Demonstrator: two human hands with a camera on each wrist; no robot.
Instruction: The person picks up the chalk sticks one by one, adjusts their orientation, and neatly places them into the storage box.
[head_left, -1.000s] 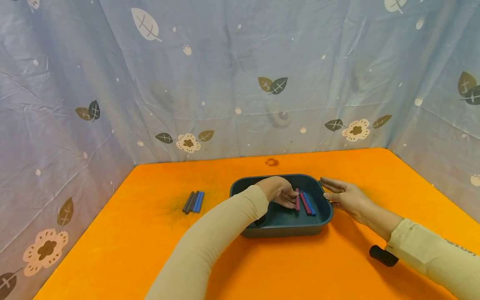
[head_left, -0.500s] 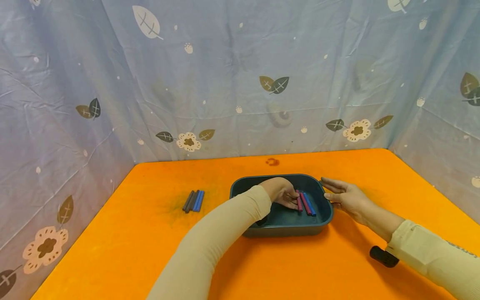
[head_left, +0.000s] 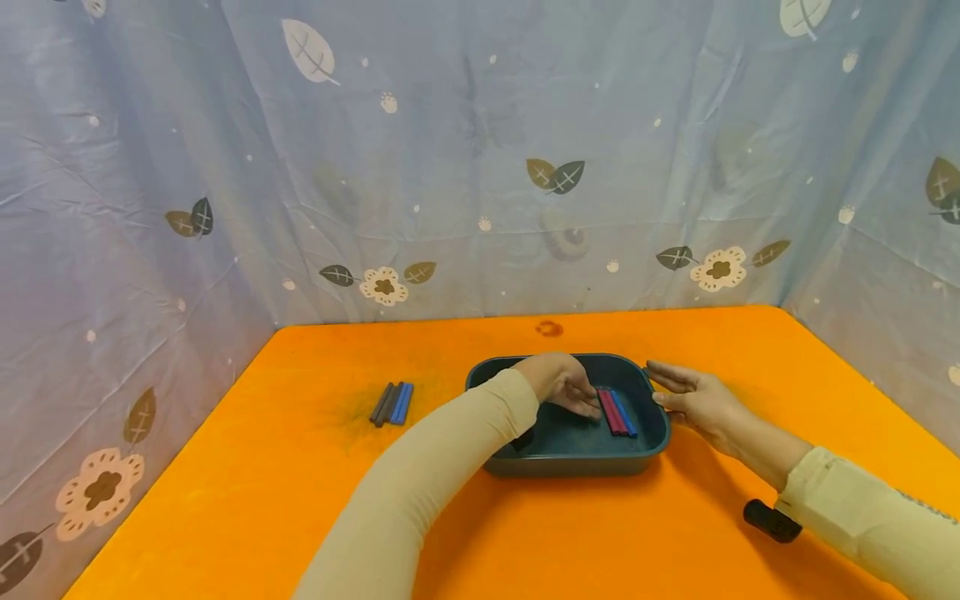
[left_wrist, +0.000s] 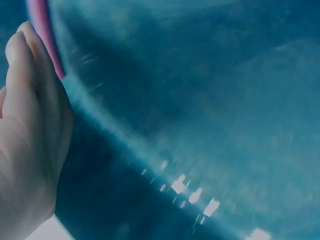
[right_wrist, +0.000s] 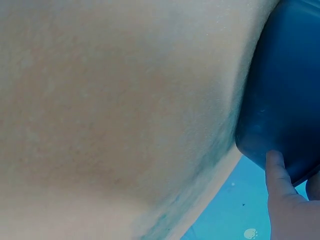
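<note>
My left hand [head_left: 570, 396] reaches into a dark blue-green tray [head_left: 577, 467], its fingers extended beside a row of slim sticks. In that row lie two dark pink sticks [head_left: 611, 412] and a blue stick [head_left: 625, 413], side by side at the tray's right end. The left wrist view shows straight fingers [left_wrist: 37, 75] right at a pink stick [left_wrist: 46, 37]. My right hand [head_left: 701, 404] stays at the outside of the tray's right end, fingers and thumb reaching to the rim. In the right wrist view, one straight finger [right_wrist: 278, 172] touches the tray wall [right_wrist: 282, 110].
To the left of the tray, more sticks lie together on the orange tabletop [head_left: 300, 467]: dark grey ones [head_left: 386, 403] and blue ones [head_left: 402, 403]. A patterned cloth [head_left: 480, 167] hangs behind and at both sides. A black device [head_left: 772, 521] sits under the right wrist.
The pink stick by my left hand has shifted right and now lies against the other pink one. My right hand has stayed at the tray's end.
</note>
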